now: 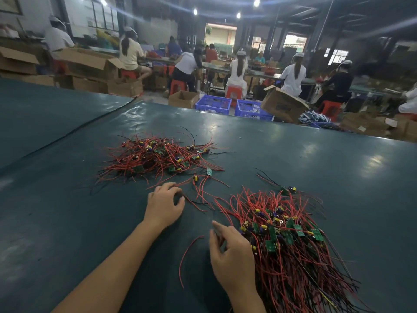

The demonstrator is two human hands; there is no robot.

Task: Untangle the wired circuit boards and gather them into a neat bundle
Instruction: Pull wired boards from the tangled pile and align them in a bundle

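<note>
Desk [316, 159]: dark green and glossy, filling the frame from 9 to 3 o'clock.
Bundle [293, 263]: the biggest heap of wired circuit boards, at 4 to 5 o'clock. Its red and black leads mostly run the same way and its green boards are clustered at the upper end.
Tangled pile [155, 159]: at 11 o'clock, well apart from the bundle. Red leads cross in every direction over small boards.
Right hand [230, 260]: at 6 o'clock, against the bundle's left edge, with the index finger and thumb spread. The other fingers are hidden, so I cannot tell whether they grip anything.
Left hand [163, 207]: near centre, fingers curled, pinching stray wires [191, 201] that trail toward 3 o'clock.
Loose red wire [188, 247]: curved, just left of the right hand.
Lone board [284, 190]: at 2 o'clock, beyond the bundle.
</note>
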